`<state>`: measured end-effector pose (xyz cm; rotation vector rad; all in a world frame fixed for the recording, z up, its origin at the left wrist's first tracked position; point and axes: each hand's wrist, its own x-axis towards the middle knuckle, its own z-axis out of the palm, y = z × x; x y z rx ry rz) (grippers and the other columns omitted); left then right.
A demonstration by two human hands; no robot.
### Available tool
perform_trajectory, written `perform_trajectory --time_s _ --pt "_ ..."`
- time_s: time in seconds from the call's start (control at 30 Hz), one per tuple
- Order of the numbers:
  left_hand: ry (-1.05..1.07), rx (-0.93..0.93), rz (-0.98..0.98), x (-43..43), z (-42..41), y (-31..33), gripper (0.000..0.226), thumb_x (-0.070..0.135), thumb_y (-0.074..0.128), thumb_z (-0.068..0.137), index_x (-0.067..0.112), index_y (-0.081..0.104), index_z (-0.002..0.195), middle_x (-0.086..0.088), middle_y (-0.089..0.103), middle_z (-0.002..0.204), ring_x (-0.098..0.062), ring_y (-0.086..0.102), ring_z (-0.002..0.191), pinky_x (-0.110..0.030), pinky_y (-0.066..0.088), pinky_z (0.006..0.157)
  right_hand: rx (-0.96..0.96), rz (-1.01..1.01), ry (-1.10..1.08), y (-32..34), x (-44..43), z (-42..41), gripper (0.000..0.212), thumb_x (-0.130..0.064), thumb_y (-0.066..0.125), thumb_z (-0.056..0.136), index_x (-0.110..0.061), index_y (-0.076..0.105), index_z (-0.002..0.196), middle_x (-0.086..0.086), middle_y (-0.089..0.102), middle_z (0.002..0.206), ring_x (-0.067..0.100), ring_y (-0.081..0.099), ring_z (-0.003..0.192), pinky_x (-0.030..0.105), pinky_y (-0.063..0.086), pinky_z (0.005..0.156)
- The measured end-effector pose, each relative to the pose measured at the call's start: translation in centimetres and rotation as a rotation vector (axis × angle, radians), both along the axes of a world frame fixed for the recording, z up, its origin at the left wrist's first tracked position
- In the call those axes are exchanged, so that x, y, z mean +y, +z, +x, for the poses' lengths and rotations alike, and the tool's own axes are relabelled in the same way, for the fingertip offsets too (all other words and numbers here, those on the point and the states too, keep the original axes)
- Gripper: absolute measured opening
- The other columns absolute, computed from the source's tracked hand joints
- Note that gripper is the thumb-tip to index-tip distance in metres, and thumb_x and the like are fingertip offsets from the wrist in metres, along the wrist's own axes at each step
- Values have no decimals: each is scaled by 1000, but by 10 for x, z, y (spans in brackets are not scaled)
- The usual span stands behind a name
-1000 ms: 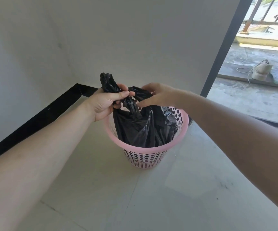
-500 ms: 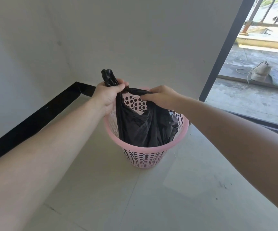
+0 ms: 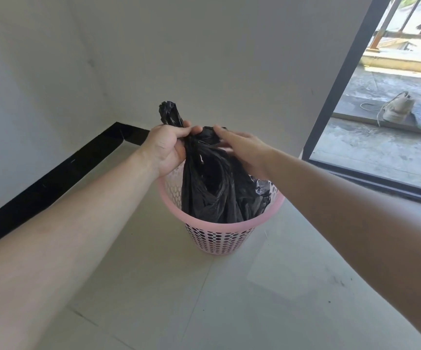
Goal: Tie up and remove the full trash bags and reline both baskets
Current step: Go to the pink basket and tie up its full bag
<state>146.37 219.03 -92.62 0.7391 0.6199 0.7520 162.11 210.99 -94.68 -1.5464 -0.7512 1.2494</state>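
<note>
A pink perforated basket [image 3: 219, 239] stands on the floor near a room corner. A black trash bag [image 3: 212, 188] sits inside it, its top gathered into a neck above the rim. My left hand [image 3: 165, 147] is closed around one twisted end of the bag, which sticks up above my fist. My right hand [image 3: 242, 145] rests on the other side of the neck with its fingers on the plastic. The bag's lower part is hidden by the basket wall.
White walls [image 3: 204, 59] meet in a corner behind the basket, with a black baseboard [image 3: 53, 178] along the left. A dark-framed doorway [image 3: 340, 79] at right opens onto a concrete terrace with a shoe [image 3: 396, 109]. Pale floor tiles [image 3: 229, 299] lie in front.
The two bag ends, held apart half a second ago, are now drawn together into one neck. My right hand has moved left to meet the left, and both sit slightly higher above the rim.
</note>
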Motion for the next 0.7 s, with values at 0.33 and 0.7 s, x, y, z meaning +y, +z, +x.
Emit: perform_trajectory --time_s 0.33,0.7 --pt "278 -160 -188 -7 26 11 28 19 29 107 7 50 94 -13 71 74 -27 72 74 -39 59 77 410 106 -707 9 9 -30 36 -29 37 105 -1 56 119 11 72 96 30 68 91 42 57 84" --pt "549 445 -62 -10 -5 -34 20 2 30 92 10 45 81 -1 34 59 -10 25 30 -21 25 36 -256 -34 -840 -17 -36 60 27 -23 33 103 -22 60 109 0 56 85 14 52 59 20 32 42"
